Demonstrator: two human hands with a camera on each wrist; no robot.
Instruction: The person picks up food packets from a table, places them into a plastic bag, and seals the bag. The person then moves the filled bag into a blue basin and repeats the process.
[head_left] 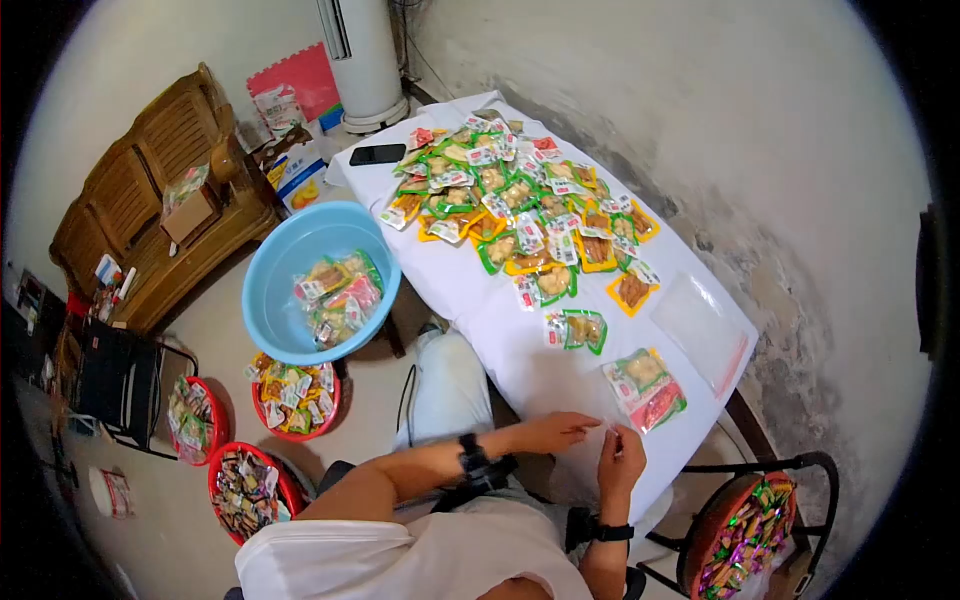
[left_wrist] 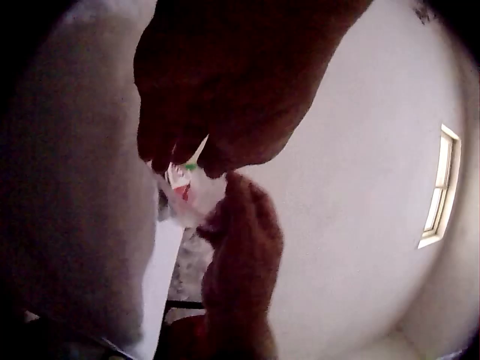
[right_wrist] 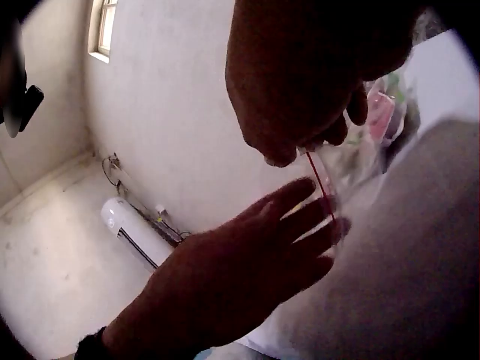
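Pinches the top edge of a clear zip bag (right_wrist: pixel 324 191) with the right hand (head_left: pixel 620 458), fingertips clamped together just above its red strip. Keeps the left hand (head_left: pixel 560 432) beside it, fingers stretched almost straight and a little apart, tips touching the same bag lower down the strip. Holds the bag between both hands, over the near edge of the white tablecloth (head_left: pixel 520 350). Just beyond the right hand, a packed bag of snacks (head_left: pixel 645 388); farther beyond, a flat empty bag (head_left: pixel 705 330) and a spread of snack packets (head_left: pixel 520 200). Well out past the left hand, a blue basin (head_left: pixel 275 270) on the floor.
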